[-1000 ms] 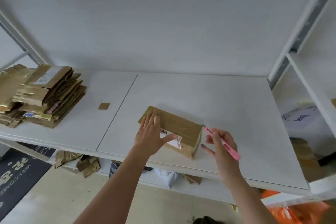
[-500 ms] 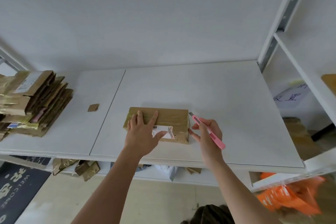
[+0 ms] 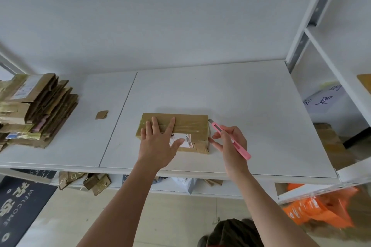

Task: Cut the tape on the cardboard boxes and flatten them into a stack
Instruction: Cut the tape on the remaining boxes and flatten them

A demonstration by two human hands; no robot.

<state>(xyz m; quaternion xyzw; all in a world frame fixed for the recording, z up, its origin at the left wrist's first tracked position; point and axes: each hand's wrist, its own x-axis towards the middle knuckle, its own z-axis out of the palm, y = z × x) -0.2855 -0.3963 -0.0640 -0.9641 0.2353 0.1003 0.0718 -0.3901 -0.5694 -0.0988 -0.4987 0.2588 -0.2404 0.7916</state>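
A small taped cardboard box (image 3: 190, 124) with a white shipping label lies flat near the front of the white shelf (image 3: 251, 106). My left hand (image 3: 160, 142) presses down on its top with straight, spread fingers. My right hand (image 3: 230, 144) grips a pink utility knife (image 3: 230, 139) just right of the box. The blade tip sits at the box's upper right corner. A tall stack of flattened boxes (image 3: 34, 110) rests at the far left of the shelf.
A small cardboard scrap (image 3: 101, 115) lies between the stack and the box. A shelf upright (image 3: 307, 20) stands at the right. Below the shelf are cardboard scraps (image 3: 84, 181), a white bag and orange bags (image 3: 317, 208). A dark welcome mat (image 3: 18, 206) lies on the floor.
The box has been turned from slanted to square with the shelf edge. My right hand brought the knife blade up to the box's right end. The view shifted to the right.
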